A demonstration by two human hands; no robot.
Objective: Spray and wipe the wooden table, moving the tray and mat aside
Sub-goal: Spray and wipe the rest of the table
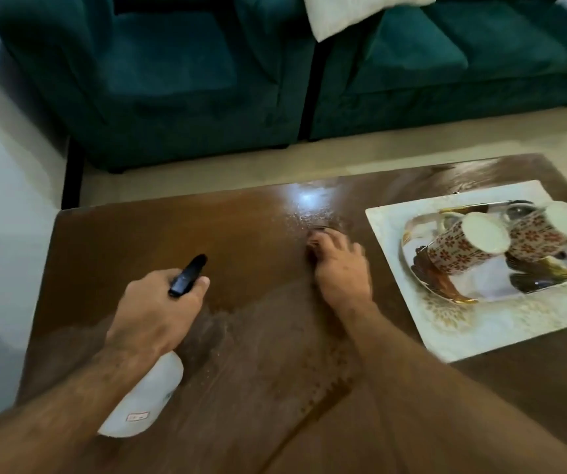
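Left hand (154,311) is wrapped tight around the neck of a white spray bottle (142,398), black nozzle (188,275) poking forward over the wooden table (138,241). The bottle hangs tilted, its body angled back toward the person. Right hand (340,265) is out at the middle of the table, palm down, fingers curled over something dark pressed to the wood — it blurs into the surface, so what it grips cannot be made out. Just beyond those fingertips, fine droplets (309,217) glitter under a bright glare. A paler, streaky patch spreads across the near half of the table between the two forearms. Over on the right — the white mat (480,330), lying flat, with the shiny tray (446,289) on top and two patterned cups (463,248) upside down on it. Behind the table, a green sofa (172,80).
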